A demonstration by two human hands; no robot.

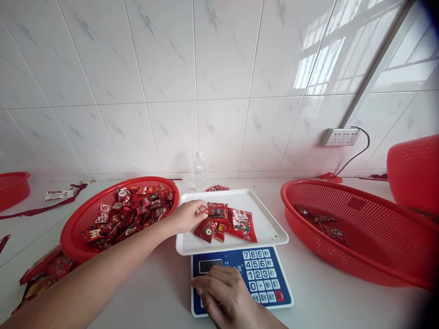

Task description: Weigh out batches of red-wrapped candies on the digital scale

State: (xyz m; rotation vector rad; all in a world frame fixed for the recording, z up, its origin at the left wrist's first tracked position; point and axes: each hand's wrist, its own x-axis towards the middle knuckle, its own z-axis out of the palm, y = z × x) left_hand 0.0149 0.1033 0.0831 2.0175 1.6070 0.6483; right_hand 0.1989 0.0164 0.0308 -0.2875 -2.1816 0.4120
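At the far left edge a red basin (12, 187) shows only in part, its inside hidden. Beside it on the white counter (343, 297) lie a loose packet (58, 195) and a red ribbon (41, 209), and lower down a few red wrappers (41, 272).

Next comes the left red basket (78, 224), round and perforated, heaped with small red-wrapped candies (132, 210) that fill most of its right half.

The left hand (187, 215) reaches across the basket's rim onto the white scale tray (270, 228), fingers pinched on the edge of the candy packets (224, 221) lying there (a small cluster, overlapping, toward the tray's left and middle). The tray sits on a blue-faced scale (240, 276); the right hand (222, 292) rests on its front left, fingers curled down over the panel beside the keypad (262, 274), holding nothing.

Behind the tray stands a clear plastic bottle (200, 171) against the tiled wall.

To the right, the right red basket (360, 269) holds only a few dark-red packets (322, 224) near its left side. Past it, another red basket (414, 173) stands tilted at the edge, below a wall socket (339, 136) with a black cord.
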